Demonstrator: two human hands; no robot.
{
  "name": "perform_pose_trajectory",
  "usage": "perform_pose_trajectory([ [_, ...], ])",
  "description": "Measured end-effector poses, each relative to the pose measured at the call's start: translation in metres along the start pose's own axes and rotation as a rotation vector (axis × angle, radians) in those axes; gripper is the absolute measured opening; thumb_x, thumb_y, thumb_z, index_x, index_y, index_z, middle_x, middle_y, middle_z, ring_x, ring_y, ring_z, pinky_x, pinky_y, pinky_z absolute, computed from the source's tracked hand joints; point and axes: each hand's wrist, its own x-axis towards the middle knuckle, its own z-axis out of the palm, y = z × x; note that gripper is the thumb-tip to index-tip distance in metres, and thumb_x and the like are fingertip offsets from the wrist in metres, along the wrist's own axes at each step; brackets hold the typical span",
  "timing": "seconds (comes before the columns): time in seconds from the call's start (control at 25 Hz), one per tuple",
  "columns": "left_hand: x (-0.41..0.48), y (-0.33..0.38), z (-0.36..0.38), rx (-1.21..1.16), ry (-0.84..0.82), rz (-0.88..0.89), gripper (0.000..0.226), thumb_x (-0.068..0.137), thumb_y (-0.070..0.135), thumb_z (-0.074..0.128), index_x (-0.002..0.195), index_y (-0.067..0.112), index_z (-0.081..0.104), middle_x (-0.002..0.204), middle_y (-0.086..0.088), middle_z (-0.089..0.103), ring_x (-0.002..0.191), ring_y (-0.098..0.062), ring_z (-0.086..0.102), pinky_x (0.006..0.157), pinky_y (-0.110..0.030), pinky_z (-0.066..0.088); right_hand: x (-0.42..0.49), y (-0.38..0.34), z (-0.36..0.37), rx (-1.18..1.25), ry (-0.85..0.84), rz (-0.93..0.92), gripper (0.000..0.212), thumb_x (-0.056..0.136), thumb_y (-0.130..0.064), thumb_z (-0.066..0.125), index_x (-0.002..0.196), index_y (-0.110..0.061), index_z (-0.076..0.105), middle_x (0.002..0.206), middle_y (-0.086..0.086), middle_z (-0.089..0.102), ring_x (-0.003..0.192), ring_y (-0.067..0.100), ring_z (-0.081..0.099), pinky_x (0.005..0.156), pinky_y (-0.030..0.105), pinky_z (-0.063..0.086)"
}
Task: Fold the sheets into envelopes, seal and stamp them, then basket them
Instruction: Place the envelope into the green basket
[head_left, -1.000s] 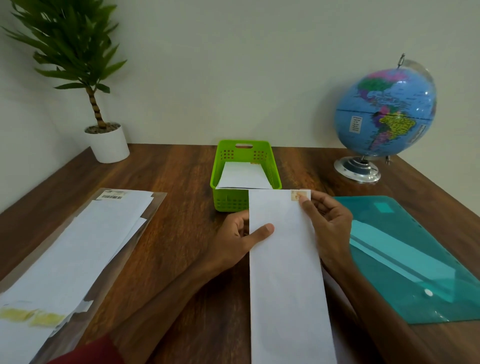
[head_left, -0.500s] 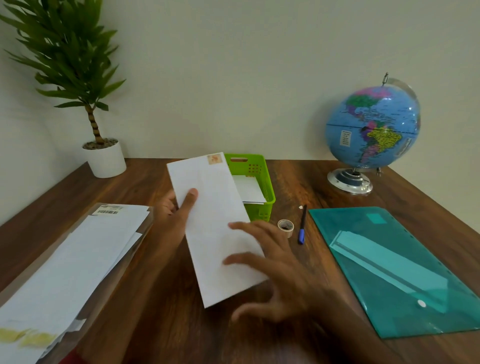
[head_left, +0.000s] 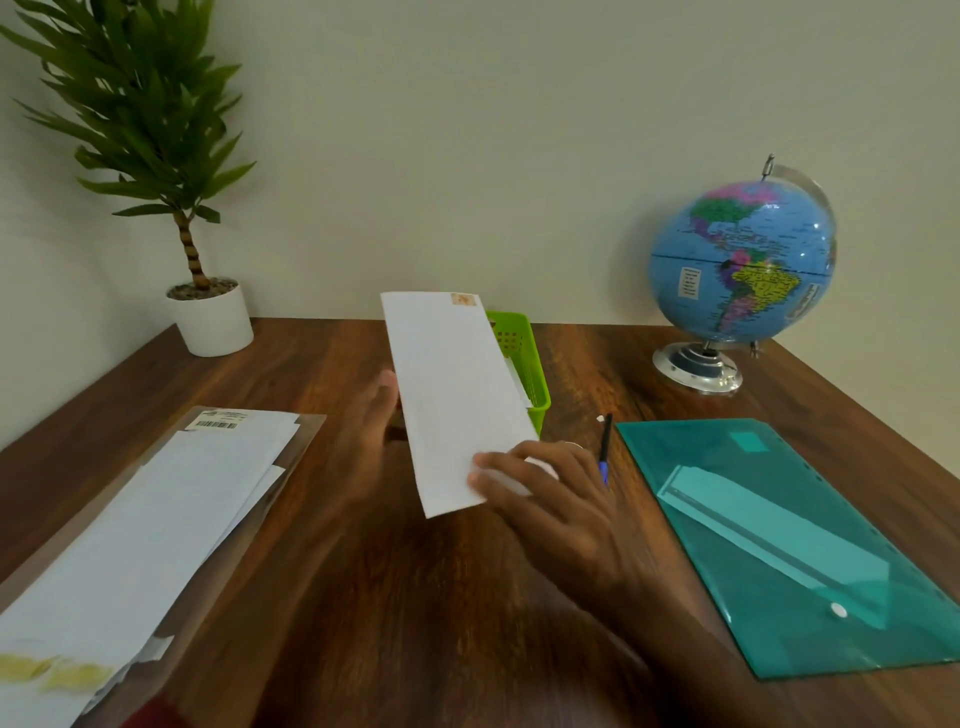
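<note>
A long white envelope with a small orange stamp at its top right corner is held tilted above the table's middle. My left hand grips its left edge, with the fingers hidden behind the paper. My right hand holds the lower right corner, fingers curled over it. The green basket stands just behind the envelope, mostly hidden by it, with white paper showing inside. A stack of white sheets lies in a clear sleeve at the left.
A blue pen lies right of my right hand, beside a teal plastic folder. A globe stands at the back right and a potted plant at the back left. The wall runs along the table's far edge.
The envelope has risen from flat on the table and now covers most of the basket. My right hand went from the stamp corner to the lower right corner; the tape roll is hidden.
</note>
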Motion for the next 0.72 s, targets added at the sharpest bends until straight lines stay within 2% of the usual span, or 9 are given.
perform_pose_trajectory([
  [0.04,0.000,-0.009,0.000,0.292,-0.031,0.101,0.068,0.091,0.073,0.042,0.133,0.022,0.058,0.138,-0.008,0.061,0.125,-0.034,0.059,0.108,-0.052,0.043,0.004,0.005,-0.003,-0.038,0.013,0.021,0.032,0.095,-0.012,0.066,0.127,-0.012,0.070,0.133,0.010,0.068,0.118,0.030,0.065,0.090,0.048,0.054],
  [0.08,0.000,-0.015,0.001,0.516,0.008,0.224,0.053,0.099,0.058,0.043,0.135,0.021,0.055,0.139,-0.003,0.057,0.127,-0.030,0.056,0.109,-0.044,0.041,0.007,0.010,-0.006,-0.072,0.006,0.043,0.031,0.097,-0.014,0.062,0.126,-0.010,0.071,0.132,0.011,0.068,0.118,0.032,0.065,0.091,0.048,0.054],
  [0.12,0.000,-0.014,0.001,0.604,0.051,0.343,0.041,0.105,0.049,0.040,0.135,0.026,0.054,0.137,0.006,0.054,0.128,-0.021,0.053,0.107,-0.035,0.038,0.011,0.016,-0.007,-0.093,-0.012,0.071,0.032,0.099,-0.017,0.056,0.127,-0.009,0.071,0.133,0.012,0.068,0.121,0.034,0.064,0.092,0.048,0.053],
  [0.16,-0.001,-0.010,0.002,0.665,0.072,0.456,0.038,0.107,0.046,0.035,0.137,0.030,0.054,0.137,0.012,0.052,0.128,-0.014,0.050,0.106,-0.031,0.037,0.015,0.021,-0.007,-0.105,-0.032,0.104,0.035,0.101,-0.021,0.051,0.129,-0.009,0.070,0.134,0.012,0.067,0.123,0.035,0.062,0.093,0.048,0.052],
  [0.24,0.000,-0.007,0.005,0.749,0.063,0.565,0.039,0.108,0.044,0.034,0.140,0.030,0.053,0.140,0.010,0.055,0.130,-0.010,0.046,0.109,-0.028,0.036,0.022,0.032,0.001,-0.121,-0.024,0.162,0.035,0.102,-0.023,0.050,0.129,-0.011,0.070,0.132,0.012,0.068,0.122,0.036,0.061,0.091,0.050,0.052],
  [0.44,-0.004,-0.013,0.012,0.678,0.111,0.545,0.033,0.105,0.028,0.050,0.138,0.024,0.055,0.138,0.003,0.057,0.128,-0.007,0.046,0.102,-0.002,0.027,0.043,0.060,0.024,-0.124,0.028,0.177,0.029,0.098,-0.027,0.060,0.117,-0.012,0.076,0.118,0.008,0.074,0.108,0.029,0.070,0.083,0.045,0.056],
  [0.52,-0.006,-0.016,0.016,0.611,0.142,0.521,0.034,0.104,0.027,0.053,0.138,0.022,0.054,0.136,0.001,0.057,0.123,-0.003,0.047,0.099,-0.004,0.035,0.046,0.067,0.036,-0.086,0.008,0.158,0.025,0.096,-0.023,0.063,0.113,-0.012,0.078,0.113,0.006,0.077,0.102,0.027,0.073,0.077,0.043,0.059],
  [0.64,-0.006,-0.019,0.019,0.512,0.184,0.475,0.039,0.102,0.026,0.055,0.141,0.022,0.051,0.136,0.002,0.056,0.123,-0.006,0.051,0.099,-0.028,0.053,0.044,0.067,0.055,-0.055,-0.088,0.151,0.025,0.087,-0.016,0.076,0.111,-0.014,0.079,0.109,0.007,0.079,0.096,0.028,0.076,0.073,0.044,0.062],
  [0.72,-0.006,-0.020,0.021,0.496,0.202,0.482,0.041,0.102,0.026,0.056,0.142,0.023,0.049,0.137,0.003,0.057,0.125,-0.008,0.053,0.098,-0.033,0.055,0.040,0.069,0.061,-0.028,-0.137,0.208,0.031,0.085,-0.013,0.077,0.116,-0.013,0.077,0.112,0.009,0.078,0.099,0.030,0.076,0.075,0.048,0.063],
])
